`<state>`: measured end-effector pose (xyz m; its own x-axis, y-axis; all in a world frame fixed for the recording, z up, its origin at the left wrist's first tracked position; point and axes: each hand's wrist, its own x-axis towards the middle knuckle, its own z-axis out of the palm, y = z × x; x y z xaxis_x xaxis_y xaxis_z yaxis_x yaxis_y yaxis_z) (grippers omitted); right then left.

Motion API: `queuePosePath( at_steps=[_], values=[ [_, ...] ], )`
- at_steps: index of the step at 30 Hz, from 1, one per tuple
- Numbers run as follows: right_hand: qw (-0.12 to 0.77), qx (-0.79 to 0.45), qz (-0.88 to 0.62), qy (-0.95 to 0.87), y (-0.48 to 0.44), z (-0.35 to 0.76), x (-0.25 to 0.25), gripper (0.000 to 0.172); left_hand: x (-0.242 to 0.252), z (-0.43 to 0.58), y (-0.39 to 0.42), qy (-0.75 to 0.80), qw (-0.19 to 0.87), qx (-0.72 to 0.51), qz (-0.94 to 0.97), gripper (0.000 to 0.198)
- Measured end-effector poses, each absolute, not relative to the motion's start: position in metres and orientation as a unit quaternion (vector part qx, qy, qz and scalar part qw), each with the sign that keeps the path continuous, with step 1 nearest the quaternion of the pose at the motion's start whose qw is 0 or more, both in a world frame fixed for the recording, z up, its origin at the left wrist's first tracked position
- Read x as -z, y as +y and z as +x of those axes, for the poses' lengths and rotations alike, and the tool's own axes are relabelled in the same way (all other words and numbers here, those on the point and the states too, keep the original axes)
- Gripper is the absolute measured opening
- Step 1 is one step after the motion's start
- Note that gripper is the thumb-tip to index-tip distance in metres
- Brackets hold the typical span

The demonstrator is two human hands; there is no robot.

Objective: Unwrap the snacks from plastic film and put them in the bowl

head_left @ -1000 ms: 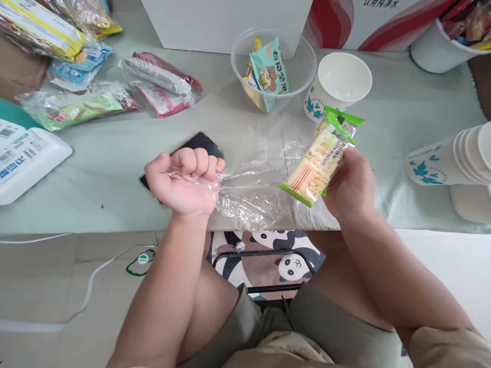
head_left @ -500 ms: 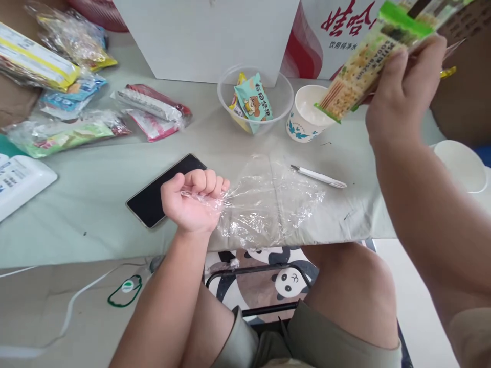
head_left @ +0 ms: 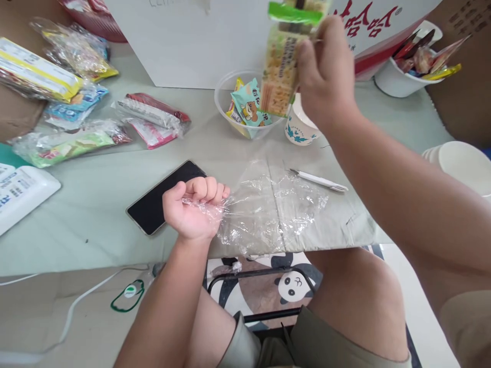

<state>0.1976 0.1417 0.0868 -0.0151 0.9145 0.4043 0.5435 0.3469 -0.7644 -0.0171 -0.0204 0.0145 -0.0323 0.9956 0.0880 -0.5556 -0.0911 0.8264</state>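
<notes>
My left hand (head_left: 195, 207) is curled closed around one end of a clear plastic bag (head_left: 272, 209), which spreads flat and crinkled over the table to the right. Beneath that hand lies a black phone (head_left: 164, 197). Raised over the table, my right hand (head_left: 326, 76) grips soda biscuit packs (head_left: 282, 64) with green ends; their upper part runs out of the frame. The packs hang in front of the right side of a clear plastic bowl (head_left: 226, 102) with small snack packets (head_left: 249, 102) inside. A paper cup (head_left: 301, 125) with blue leaves is partly hidden by the hand and packs.
A white pen (head_left: 318, 180) lies right of the bag. Snack packages (head_left: 153, 115) and a wipes pack (head_left: 26, 194) are on the left. Behind stand a white box (head_left: 184, 46) and a white tub (head_left: 399, 79) of packets. Stacked white cups (head_left: 460, 163) stand right.
My right hand has moved left with the biscuit packs, from beyond the paper cup to above the bowl, and the packs are more upright. My left hand keeps its hold on the plastic bag.
</notes>
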Motion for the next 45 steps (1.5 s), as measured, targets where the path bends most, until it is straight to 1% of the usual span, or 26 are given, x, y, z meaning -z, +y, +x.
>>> queuePosePath(
  at_steps=[1, 2, 5, 6, 8, 10, 14, 16, 19, 20, 25, 27, 29, 30, 31, 32, 33, 34, 38, 41, 43, 45],
  values=[
    [0.425, -0.175, -0.548, -0.698, 0.143, 0.188, -0.088, 0.03, -0.014, -0.017, -0.021, 0.309, 0.6, -0.647, 0.355, 0.06],
    [0.388, -0.157, -0.562, -0.713, 0.145, 0.18, -0.089, 0.027, -0.014, -0.018, -0.021, 0.307, 0.601, -0.647, 0.355, 0.06],
    [0.279, -0.169, -0.607, -0.725, 0.152, 0.172, -0.088, 0.016, -0.014, -0.021, -0.022, 0.298, 0.601, -0.649, 0.36, 0.06],
    [0.263, -0.167, -0.625, -0.716, 0.155, 0.174, -0.087, 0.019, -0.014, -0.022, -0.022, 0.297, 0.6, -0.65, 0.361, 0.061],
    [0.277, -0.148, -0.642, -0.699, 0.158, 0.18, -0.085, 0.031, -0.015, -0.025, -0.023, 0.298, 0.597, -0.651, 0.361, 0.062],
    [0.314, -0.143, -0.634, -0.692, 0.153, 0.186, -0.082, 0.038, -0.016, -0.026, -0.024, 0.304, 0.595, -0.652, 0.358, 0.065],
    [0.371, -0.169, -0.573, -0.711, 0.108, 0.195, -0.071, 0.038, -0.018, -0.027, -0.025, 0.319, 0.589, -0.656, 0.348, 0.072],
    [0.406, -0.177, -0.527, -0.726, 0.069, 0.198, -0.057, 0.034, -0.019, -0.027, -0.025, 0.322, 0.597, -0.648, 0.347, 0.076],
    [0.363, -0.225, -0.483, -0.764, 0.012, 0.205, -0.029, 0.032, -0.02, -0.027, -0.024, 0.302, 0.633, -0.62, 0.352, 0.078],
    [0.352, -0.225, -0.489, -0.766, -0.002, 0.207, -0.019, 0.034, -0.02, -0.027, -0.024, 0.289, 0.648, -0.608, 0.356, 0.078],
    [0.291, -0.22, -0.514, -0.776, -0.019, 0.219, 0.01, 0.062, -0.016, -0.028, -0.022, 0.249, 0.704, -0.539, 0.388, 0.081],
    [0.28, -0.228, -0.515, -0.777, -0.015, 0.217, 0.012, 0.066, -0.014, -0.028, -0.021, 0.224, 0.734, -0.491, 0.413, 0.081],
    [0.273, -0.221, -0.507, -0.787, -0.014, 0.21, 0.013, 0.064, -0.014, -0.028, -0.019, 0.178, 0.763, -0.444, 0.434, 0.077],
    [0.271, -0.211, -0.501, -0.794, -0.014, 0.206, 0.013, 0.059, -0.014, -0.027, -0.019, 0.151, 0.773, -0.429, 0.442, 0.074],
    [0.271, -0.2, -0.495, -0.801, -0.015, 0.202, 0.014, 0.048, -0.015, -0.027, -0.018, 0.126, 0.776, -0.423, 0.451, 0.072],
    [0.272, -0.191, -0.49, -0.806, -0.016, 0.199, 0.014, 0.035, -0.015, -0.027, -0.018, 0.107, 0.773, -0.423, 0.461, 0.07],
    [0.277, -0.187, -0.486, -0.808, -0.017, 0.197, 0.014, 0.02, -0.015, -0.027, -0.017, 0.098, 0.766, -0.428, 0.47, 0.07],
    [0.287, -0.19, -0.48, -0.807, -0.019, 0.196, 0.013, 0.01, -0.014, -0.027, -0.017, 0.101, 0.755, -0.44, 0.476, 0.071],
    [0.372, -0.262, -0.461, -0.762, -0.023, 0.204, 0.005, 0.009, -0.012, -0.034, -0.015, 0.165, 0.696, -0.532, 0.454, 0.078],
    [0.445, -0.316, -0.501, -0.672, -0.028, 0.213, -0.002, 0.011, -0.014, -0.042, -0.015, 0.207, 0.642, -0.626, 0.391, 0.076],
    [0.496, -0.361, -0.527, -0.587, -0.029, 0.218, -0.003, 0.015, -0.016, -0.045, -0.016, 0.294, 0.602, -0.662, 0.335, 0.063],
    [0.54, -0.408, -0.536, -0.504, -0.028, 0.221, -0.003, 0.016, -0.017, -0.045, -0.016, 0.372, 0.582, -0.667, 0.279, 0.037]
  ],
)
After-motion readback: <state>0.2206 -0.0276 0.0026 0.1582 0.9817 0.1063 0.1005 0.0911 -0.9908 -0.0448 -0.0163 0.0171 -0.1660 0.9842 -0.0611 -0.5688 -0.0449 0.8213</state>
